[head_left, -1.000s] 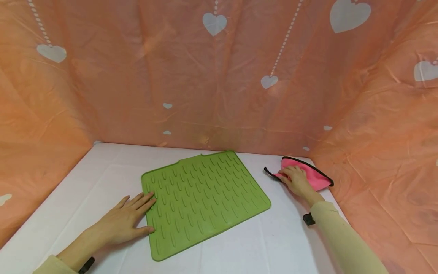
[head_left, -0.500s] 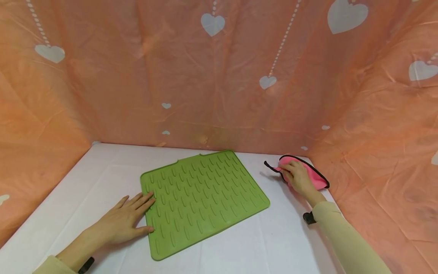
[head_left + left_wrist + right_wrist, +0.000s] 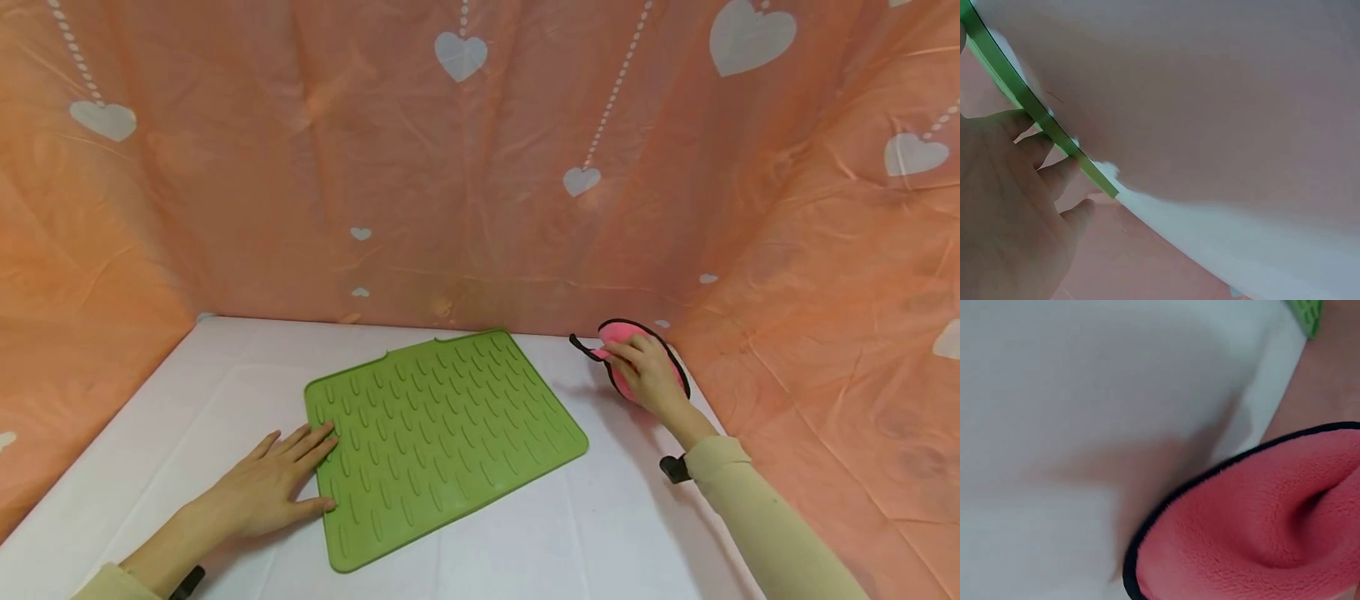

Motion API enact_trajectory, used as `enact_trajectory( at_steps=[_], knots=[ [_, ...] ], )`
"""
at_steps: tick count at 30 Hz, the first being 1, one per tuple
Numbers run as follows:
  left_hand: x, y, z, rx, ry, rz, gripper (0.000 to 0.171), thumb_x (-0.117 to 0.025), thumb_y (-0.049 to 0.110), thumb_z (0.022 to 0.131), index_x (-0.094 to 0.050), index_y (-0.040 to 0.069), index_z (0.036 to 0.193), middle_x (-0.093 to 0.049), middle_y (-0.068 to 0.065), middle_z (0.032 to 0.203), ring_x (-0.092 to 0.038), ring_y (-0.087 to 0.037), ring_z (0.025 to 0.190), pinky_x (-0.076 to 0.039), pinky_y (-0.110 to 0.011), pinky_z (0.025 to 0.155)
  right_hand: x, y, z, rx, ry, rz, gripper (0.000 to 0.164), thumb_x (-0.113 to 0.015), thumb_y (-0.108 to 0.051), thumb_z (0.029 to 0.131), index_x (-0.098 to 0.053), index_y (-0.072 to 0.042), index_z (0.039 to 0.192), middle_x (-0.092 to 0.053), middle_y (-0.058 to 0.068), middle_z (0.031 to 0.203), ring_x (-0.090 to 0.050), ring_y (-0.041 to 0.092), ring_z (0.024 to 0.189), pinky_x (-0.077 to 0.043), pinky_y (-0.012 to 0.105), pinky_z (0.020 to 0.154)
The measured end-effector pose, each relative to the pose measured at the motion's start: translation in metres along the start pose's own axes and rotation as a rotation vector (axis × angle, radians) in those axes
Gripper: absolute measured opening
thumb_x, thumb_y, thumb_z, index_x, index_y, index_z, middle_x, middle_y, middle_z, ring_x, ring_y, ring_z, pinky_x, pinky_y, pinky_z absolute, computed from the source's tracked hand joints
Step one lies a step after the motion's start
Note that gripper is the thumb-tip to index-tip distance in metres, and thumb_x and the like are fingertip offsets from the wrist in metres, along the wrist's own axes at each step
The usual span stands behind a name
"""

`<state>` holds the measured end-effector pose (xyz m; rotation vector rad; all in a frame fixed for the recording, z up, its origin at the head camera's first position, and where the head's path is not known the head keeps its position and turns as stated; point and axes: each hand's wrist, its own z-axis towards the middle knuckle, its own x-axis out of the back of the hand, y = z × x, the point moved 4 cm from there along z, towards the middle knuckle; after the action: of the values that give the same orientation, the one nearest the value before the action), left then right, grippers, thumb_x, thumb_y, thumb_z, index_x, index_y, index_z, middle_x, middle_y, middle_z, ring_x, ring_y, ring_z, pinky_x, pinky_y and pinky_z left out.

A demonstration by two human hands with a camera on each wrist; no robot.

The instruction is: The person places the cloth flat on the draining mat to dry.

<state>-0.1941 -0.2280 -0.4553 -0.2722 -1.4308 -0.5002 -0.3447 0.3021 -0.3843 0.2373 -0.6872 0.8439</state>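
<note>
A green ridged drying mat [image 3: 442,442] lies flat and slightly turned on the white table. My left hand [image 3: 273,483] rests with straight, spread fingers on the mat's left edge; the left wrist view shows those fingers [image 3: 1057,175] along its green rim. Over at the right, my right hand [image 3: 652,379] pinches a pink cloth [image 3: 618,333] with black edging. The cloth bunches around the fingers, one edged corner sticking out to the left. In the right wrist view the fluffy pink cloth [image 3: 1229,519] fills the lower right and hides the fingers.
The white-covered table [image 3: 525,542] runs back to an orange curtain [image 3: 480,208] printed with pale hearts, which also encloses both sides. Behind the cloth, the curtain stands close to the table's far right corner.
My right hand has lifted the pink cloth up and a little to the left, and it now hangs more gathered. The left hand and the mat stay in place.
</note>
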Motion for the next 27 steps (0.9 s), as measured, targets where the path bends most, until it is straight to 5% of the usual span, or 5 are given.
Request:
enact_trajectory(
  at_steps=[8,18,27],
  knots=[
    [0.001,0.001,0.001,0.005,-0.011,-0.011,0.089,-0.063,0.070,0.091,-0.053,0.006,0.152,-0.046,-0.014,0.160,-0.044,-0.044,0.144,-0.031,-0.070,0.114,-0.001,-0.032,0.026,0.044,-0.005,0.070,0.030,-0.081,0.013,0.077,-0.079,0.001,0.104,-0.062,0.015,0.087,-0.056,0.039,0.085,-0.045,0.047,0.075],
    [0.002,0.003,0.002,-0.001,-0.016,0.000,0.086,-0.063,0.069,0.092,-0.055,0.006,0.150,-0.048,-0.014,0.158,-0.044,-0.044,0.144,-0.033,-0.069,0.114,-0.013,-0.072,0.054,0.203,0.028,0.144,0.029,-0.082,0.011,0.075,-0.078,-0.002,0.101,-0.065,0.012,0.088,-0.056,0.033,0.083,-0.044,0.045,0.074],
    [0.000,0.002,0.002,-0.006,-0.004,-0.012,0.087,-0.062,0.070,0.092,-0.055,0.006,0.150,-0.048,-0.015,0.158,-0.043,-0.045,0.144,-0.032,-0.070,0.113,-0.034,-0.114,0.067,0.293,-0.041,0.230,0.034,-0.083,0.010,0.076,-0.079,-0.006,0.106,-0.067,0.006,0.095,-0.059,0.027,0.090,-0.047,0.045,0.076]
  ],
)
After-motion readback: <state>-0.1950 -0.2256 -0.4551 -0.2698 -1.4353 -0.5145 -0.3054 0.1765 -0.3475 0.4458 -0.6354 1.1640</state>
